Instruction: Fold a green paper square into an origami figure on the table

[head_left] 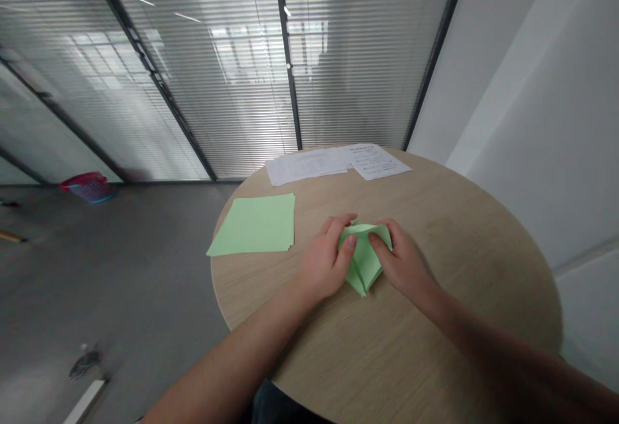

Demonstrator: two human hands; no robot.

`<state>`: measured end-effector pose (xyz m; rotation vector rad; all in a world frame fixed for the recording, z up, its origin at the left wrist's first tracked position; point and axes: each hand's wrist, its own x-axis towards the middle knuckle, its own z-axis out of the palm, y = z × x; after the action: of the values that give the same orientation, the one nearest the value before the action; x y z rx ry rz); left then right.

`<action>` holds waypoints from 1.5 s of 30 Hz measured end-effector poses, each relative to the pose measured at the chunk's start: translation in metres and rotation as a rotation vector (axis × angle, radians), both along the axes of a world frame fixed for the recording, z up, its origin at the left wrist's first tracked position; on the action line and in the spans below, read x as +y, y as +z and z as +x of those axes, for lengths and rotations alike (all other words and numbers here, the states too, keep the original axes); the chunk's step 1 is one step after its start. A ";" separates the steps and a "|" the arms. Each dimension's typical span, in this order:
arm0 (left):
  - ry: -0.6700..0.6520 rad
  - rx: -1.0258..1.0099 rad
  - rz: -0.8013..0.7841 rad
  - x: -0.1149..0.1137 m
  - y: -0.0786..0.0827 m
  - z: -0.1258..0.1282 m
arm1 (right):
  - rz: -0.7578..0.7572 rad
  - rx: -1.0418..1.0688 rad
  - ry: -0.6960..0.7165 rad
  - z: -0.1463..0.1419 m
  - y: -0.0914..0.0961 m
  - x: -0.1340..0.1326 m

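Between my two hands is a folded piece of light green paper, with a point toward me and an opening along its far edge. My left hand grips its left side, thumb on the near face and fingers behind. On the right side, my right hand pinches the paper with its thumb on top; its other fingers are partly hidden behind the sheet. The folded paper is over the middle of the round wooden table. To the left of my hands lies a stack of flat green sheets.
White printed sheets lie at the table's far edge. A pink and blue basket stands on the grey floor at the left. Glass panels with blinds rise behind the table, and a white wall is on the right.
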<state>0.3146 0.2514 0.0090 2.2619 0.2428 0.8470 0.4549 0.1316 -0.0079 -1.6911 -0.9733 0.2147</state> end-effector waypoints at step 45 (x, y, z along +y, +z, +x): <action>-0.048 0.004 -0.777 0.024 -0.006 0.006 | 0.042 0.573 0.338 0.005 -0.016 0.003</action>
<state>0.3211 0.2750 0.0026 1.5338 0.4312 0.5811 0.4600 0.1349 -0.0243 -1.3024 -0.8069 0.8460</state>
